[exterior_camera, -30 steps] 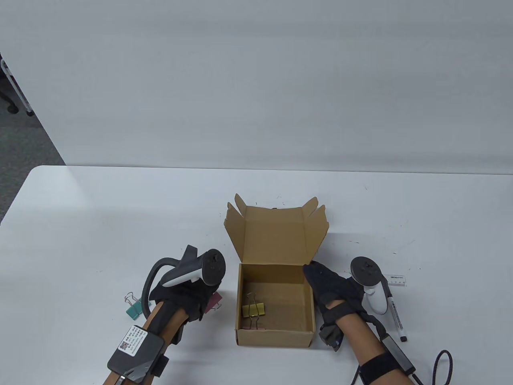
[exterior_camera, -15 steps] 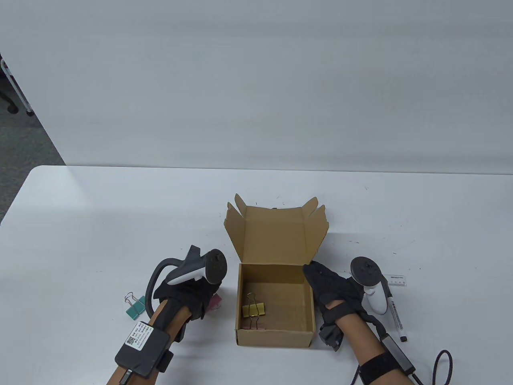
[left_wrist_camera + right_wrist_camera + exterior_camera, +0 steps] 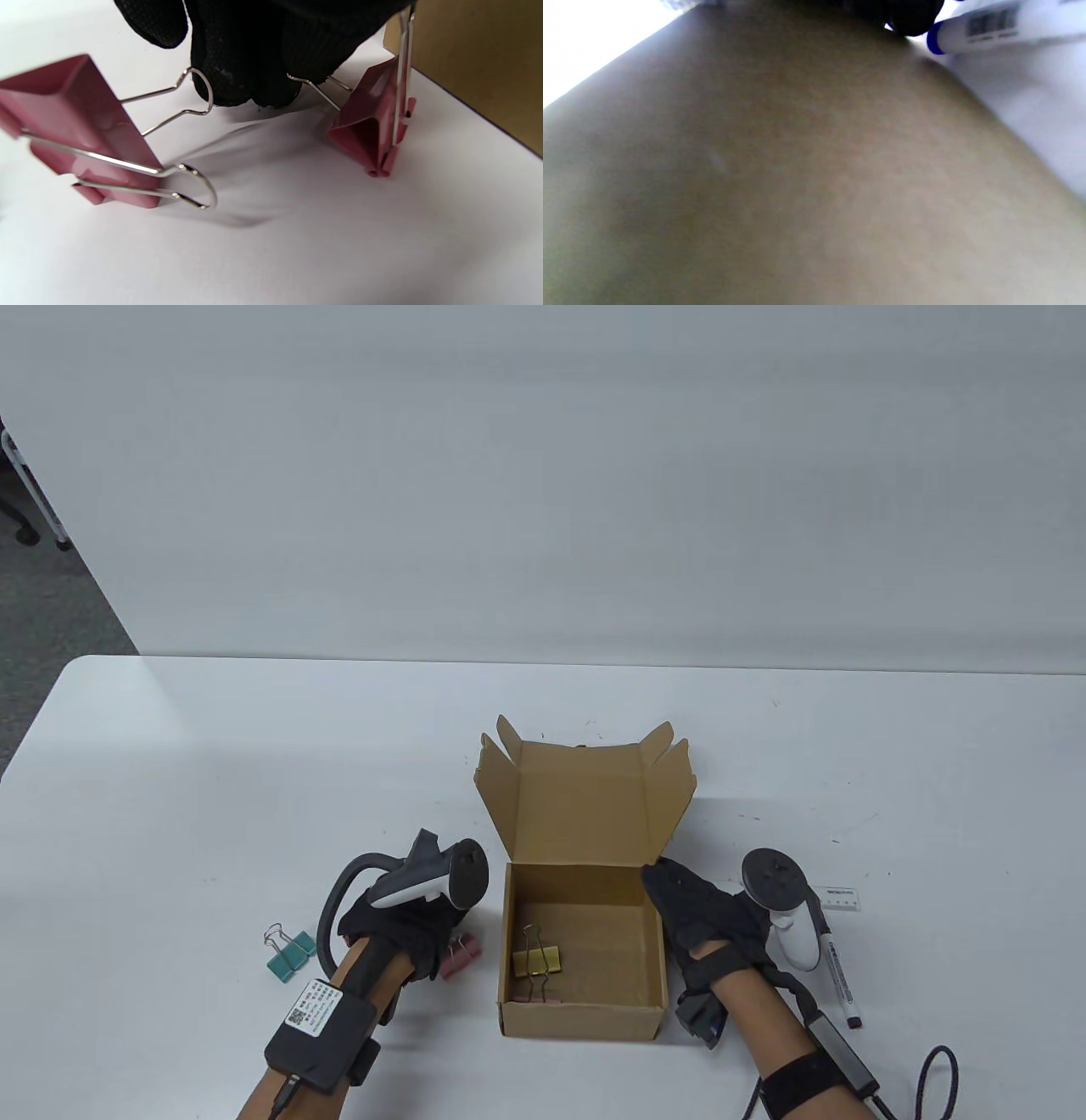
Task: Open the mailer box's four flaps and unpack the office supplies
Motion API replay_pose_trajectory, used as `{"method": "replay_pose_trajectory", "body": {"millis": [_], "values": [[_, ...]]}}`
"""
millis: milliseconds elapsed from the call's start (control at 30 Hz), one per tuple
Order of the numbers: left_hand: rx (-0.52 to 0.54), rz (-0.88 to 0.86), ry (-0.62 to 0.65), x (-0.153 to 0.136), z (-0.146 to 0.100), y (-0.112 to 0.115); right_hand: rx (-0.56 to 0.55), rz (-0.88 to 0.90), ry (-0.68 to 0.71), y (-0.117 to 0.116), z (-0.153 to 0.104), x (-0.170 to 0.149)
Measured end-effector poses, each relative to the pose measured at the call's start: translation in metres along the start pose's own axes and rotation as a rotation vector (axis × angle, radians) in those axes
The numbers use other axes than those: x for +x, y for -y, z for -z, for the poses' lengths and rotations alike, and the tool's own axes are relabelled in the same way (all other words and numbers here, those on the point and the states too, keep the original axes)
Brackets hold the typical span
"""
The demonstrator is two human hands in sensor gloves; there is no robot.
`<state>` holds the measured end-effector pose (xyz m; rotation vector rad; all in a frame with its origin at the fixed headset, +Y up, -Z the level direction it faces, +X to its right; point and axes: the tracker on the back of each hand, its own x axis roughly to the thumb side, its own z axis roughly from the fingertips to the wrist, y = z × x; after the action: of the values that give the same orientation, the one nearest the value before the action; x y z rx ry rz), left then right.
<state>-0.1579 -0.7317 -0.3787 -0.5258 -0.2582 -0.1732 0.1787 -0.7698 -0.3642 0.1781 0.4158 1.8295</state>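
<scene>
Now the left hand [image 3: 399, 920] rests on the bench [image 3: 212, 780] just left of the box [image 3: 581, 950], its fingertips [image 3: 250, 80] bunched together, touching the wire handles of two pink clips [image 3: 80, 131] without clearly gripping either. The right hand [image 3: 704, 916] lies flat, fingers spread, against the box's right wall. Inside the box lies a yellow clip [image 3: 536, 960]. A marker [image 3: 836, 971] lies right of that hand, and a green clip [image 3: 287, 954] sits further left.
</scene>
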Motion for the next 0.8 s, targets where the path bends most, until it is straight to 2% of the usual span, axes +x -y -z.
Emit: {"method": "replay_pose_trajectory", "body": {"millis": [200,567,800], "values": [[0.002,-0.017,-0.007,-0.002,0.002,0.001,0.002,0.0,0.0,-0.001,0.0,-0.001],[0.029,-0.053,-0.031,-0.013,-0.008,-0.008,0.002,-0.001,0.001,-0.001,0.0,-0.001],[0.106,-0.083,-0.006,-0.01,-0.034,-0.035,0.002,-0.001,0.001,-0.001,0.0,-0.001]]}}
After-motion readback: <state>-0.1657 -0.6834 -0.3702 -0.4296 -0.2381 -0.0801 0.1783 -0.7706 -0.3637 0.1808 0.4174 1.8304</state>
